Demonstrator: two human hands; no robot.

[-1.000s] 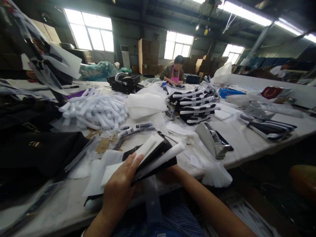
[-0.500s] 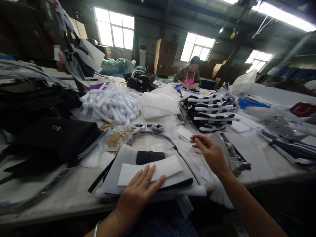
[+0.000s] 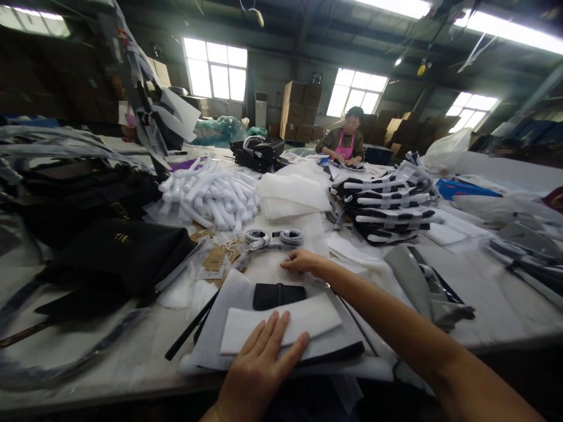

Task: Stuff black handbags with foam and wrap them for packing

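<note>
My left hand [image 3: 264, 354] lies flat with fingers spread on a folded white foam sheet [image 3: 316, 316]. Beneath that sheet are a larger pale sheet [image 3: 212, 328] and a black panel showing along the lower edge. A small black pouch with a strap [image 3: 269, 296] sits just above the foam. My right hand [image 3: 304, 262] is stretched across to the far side of the pouch, its fingers pinched together; what they hold, if anything, is too small to make out. Two coiled, wrapped straps [image 3: 290, 237] lie just beyond it.
A black bag [image 3: 127, 252] stands at left, near brown paper tags [image 3: 214, 259]. Farther back are a heap of white foam tubes [image 3: 211, 196], white sheets [image 3: 292, 193] and stacked wrapped black bags [image 3: 391, 202]. A grey piece [image 3: 407, 272] lies at right. A co-worker [image 3: 345, 143] sits opposite.
My right hand has moved left and inward, from beside the grey piece to beyond the pouch, and its fingers have closed. My left hand stays flat on the foam. The view has shifted slightly.
</note>
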